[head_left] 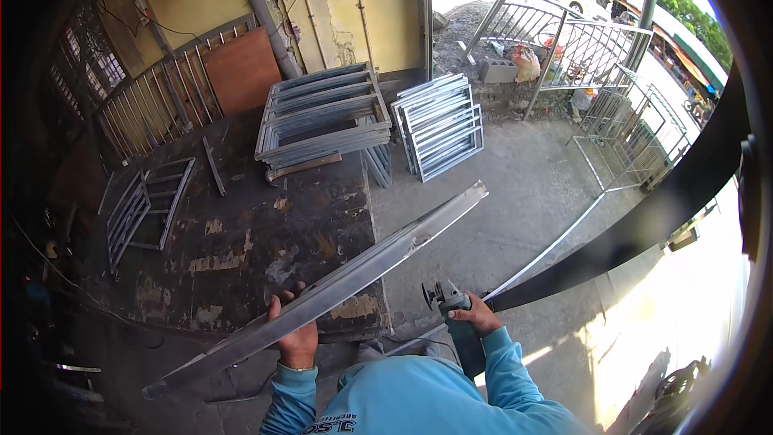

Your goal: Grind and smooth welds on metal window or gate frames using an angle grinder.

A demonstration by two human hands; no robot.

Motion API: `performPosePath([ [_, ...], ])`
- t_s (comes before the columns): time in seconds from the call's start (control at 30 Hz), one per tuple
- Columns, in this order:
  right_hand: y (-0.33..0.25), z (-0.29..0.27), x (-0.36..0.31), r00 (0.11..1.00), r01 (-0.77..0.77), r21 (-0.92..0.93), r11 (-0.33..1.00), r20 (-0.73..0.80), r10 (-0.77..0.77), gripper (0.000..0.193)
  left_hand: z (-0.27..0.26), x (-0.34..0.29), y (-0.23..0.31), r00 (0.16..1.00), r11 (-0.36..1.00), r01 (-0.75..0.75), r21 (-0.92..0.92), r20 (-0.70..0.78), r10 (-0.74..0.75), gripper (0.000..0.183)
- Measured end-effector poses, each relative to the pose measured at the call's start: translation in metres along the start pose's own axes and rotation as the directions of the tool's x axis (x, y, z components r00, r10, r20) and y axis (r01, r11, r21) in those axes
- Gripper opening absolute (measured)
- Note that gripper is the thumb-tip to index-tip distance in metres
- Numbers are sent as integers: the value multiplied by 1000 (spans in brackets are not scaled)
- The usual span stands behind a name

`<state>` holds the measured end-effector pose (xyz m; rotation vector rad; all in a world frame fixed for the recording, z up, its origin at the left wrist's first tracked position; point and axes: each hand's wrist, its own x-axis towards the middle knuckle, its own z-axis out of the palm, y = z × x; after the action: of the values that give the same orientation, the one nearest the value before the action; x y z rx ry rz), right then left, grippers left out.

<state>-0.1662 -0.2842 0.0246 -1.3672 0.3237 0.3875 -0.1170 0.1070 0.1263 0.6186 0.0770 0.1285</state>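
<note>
My left hand [297, 332] is closed around a long grey metal bar [346, 279], which slants from the lower left up toward the middle right. Its far end rises past the edge of the dark worktable [225, 254]. The fingers curl up over the bar's far side and the palm lies under it. In my right hand [478, 316] is a dark green angle grinder [463, 330], gripped around its body. The grinder's disc [427, 296] faces left, below the bar and apart from it. Both sleeves are light blue.
A stack of welded metal frames [322, 117] stands on the table's far side, and slatted frames [439, 127] lean beyond its right edge. Smaller frames [153, 201] and a short bar [213, 166] lie at left. A blurred black strap [636, 209] crosses the right side. Metal railings [555, 40] stand behind.
</note>
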Motion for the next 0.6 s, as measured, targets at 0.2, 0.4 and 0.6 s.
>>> performPosePath([
  [0.2, 0, 2, -13, 999, 9, 18, 1000, -36, -8, 76, 44, -47, 14, 917, 903, 355, -242, -101, -387, 43],
  [0.4, 2, -11, -25, 995, -3, -132, 991, -104, -10, 71, 8, -71, 2, 916, 927, 340, -157, -168, -365, 39],
  [0.6, 35, -26, -16, 977, 87, -341, 936, -153, -147, 62, -8, -71, 6, 910, 924, 360, -128, -171, -378, 36],
])
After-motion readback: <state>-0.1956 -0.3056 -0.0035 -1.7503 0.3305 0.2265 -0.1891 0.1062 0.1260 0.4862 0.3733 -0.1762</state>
